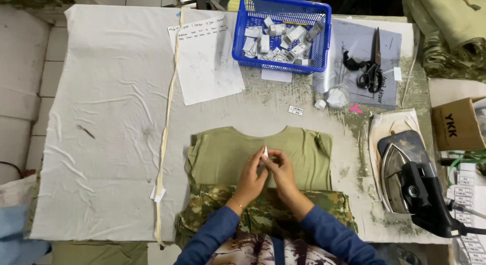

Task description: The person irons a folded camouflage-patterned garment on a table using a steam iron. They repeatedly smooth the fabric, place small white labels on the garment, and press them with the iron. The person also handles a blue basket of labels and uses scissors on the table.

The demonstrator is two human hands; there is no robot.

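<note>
Head view: left hand (pixel 251 178) and right hand (pixel 281 174) meet above the olive shirt (pixel 223 151) on the table (pixel 101 118), fingers of both pinched narrow on a small white tag (pixel 265 152). Blue basket (pixel 243 47) stands well apart.

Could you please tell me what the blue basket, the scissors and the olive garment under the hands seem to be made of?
Blue basket: glossy moulded plastic, judging by its open lattice walls. Scissors: dull grey metal blades, black handles that look plastic or coated. Olive garment: soft matte woven or knit cloth, lying creased; the fibre cannot be told.
</note>
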